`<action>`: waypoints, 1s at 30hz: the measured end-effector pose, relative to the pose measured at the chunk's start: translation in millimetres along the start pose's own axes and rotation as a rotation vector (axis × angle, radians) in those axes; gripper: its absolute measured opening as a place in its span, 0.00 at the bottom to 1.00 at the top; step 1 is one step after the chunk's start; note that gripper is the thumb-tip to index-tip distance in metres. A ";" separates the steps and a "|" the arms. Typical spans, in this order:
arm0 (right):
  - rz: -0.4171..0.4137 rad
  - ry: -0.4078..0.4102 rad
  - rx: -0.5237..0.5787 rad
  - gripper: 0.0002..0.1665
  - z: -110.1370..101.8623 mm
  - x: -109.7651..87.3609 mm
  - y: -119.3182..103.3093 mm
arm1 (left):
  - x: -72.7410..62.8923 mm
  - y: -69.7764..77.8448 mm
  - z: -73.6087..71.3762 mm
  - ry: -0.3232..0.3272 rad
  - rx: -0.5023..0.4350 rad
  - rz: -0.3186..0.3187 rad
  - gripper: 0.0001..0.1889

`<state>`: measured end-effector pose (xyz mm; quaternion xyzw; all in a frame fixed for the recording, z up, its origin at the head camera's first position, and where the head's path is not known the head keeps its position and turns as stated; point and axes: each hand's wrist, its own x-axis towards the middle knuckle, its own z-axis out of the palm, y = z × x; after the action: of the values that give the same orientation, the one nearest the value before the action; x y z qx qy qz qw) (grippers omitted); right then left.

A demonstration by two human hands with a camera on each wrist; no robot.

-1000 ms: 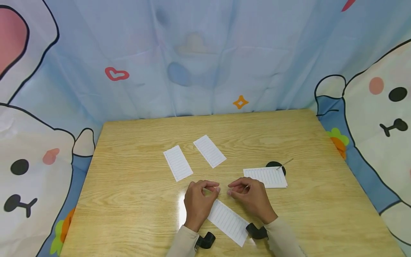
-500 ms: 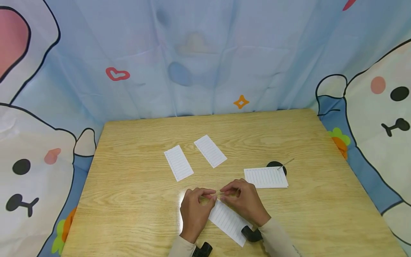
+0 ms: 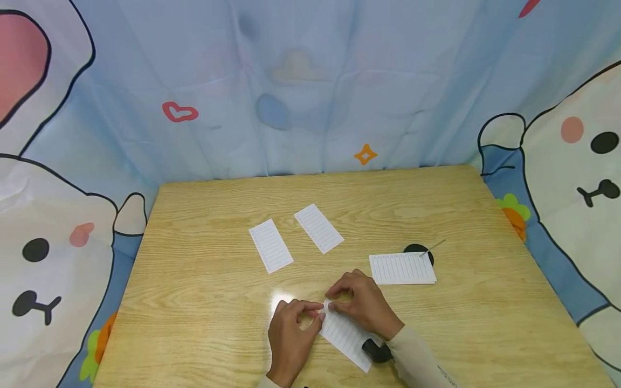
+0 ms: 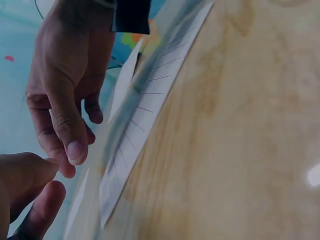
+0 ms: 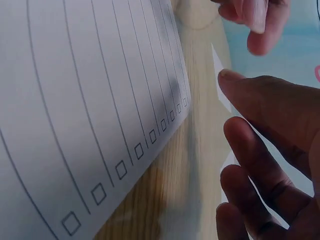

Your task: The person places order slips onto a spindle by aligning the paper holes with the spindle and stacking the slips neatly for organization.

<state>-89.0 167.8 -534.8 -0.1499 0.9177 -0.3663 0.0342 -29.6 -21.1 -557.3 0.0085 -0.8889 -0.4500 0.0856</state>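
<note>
In the head view a white lined card (image 3: 346,337) lies slanted beneath both hands. My left hand (image 3: 291,337) is at its upper left corner, thumb and forefinger tips close together. Just right of it, my right hand (image 3: 366,304) hovers by the same corner, fingers bent towards the thumb. In the left wrist view the fingertips of the two hands nearly meet above the card. A narrow gap shows between the right thumb (image 5: 235,82) and forefinger (image 5: 240,135). Whether either hand pinches something thin or clear cannot be made out.
Two more lined cards (image 3: 271,246) (image 3: 318,228) lie further back on the wooden table (image 3: 204,302). At right a small stack of cards (image 3: 402,268) partly covers a black round object (image 3: 415,248), with a thin stick (image 3: 434,247) across it. A printed curtain (image 3: 310,118) hangs behind.
Both hands have moved from behind the card down to its upper corner. The right hand has shifted left, and the fingertips are nearer each other. The cards lie as before.
</note>
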 end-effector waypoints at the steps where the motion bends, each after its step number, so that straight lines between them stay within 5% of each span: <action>1: -0.012 -0.002 -0.009 0.14 0.3 0.4 0.0 | -2.0 -0.7 -0.6 0.000 -0.001 0.003 0.10; 15: -0.052 -0.107 -0.092 0.13 7.8 4.2 -0.4 | -23.8 0.5 0.0 0.002 -0.066 0.022 0.12; 30: -0.092 -0.080 -0.172 0.13 12.3 7.8 -1.0 | -26.6 2.3 5.3 0.036 -0.087 0.101 0.14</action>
<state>-94.1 156.7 -542.8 -0.2089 0.9358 -0.2812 0.0408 -4.1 -13.1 -562.4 -0.0319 -0.8660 -0.4833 0.1244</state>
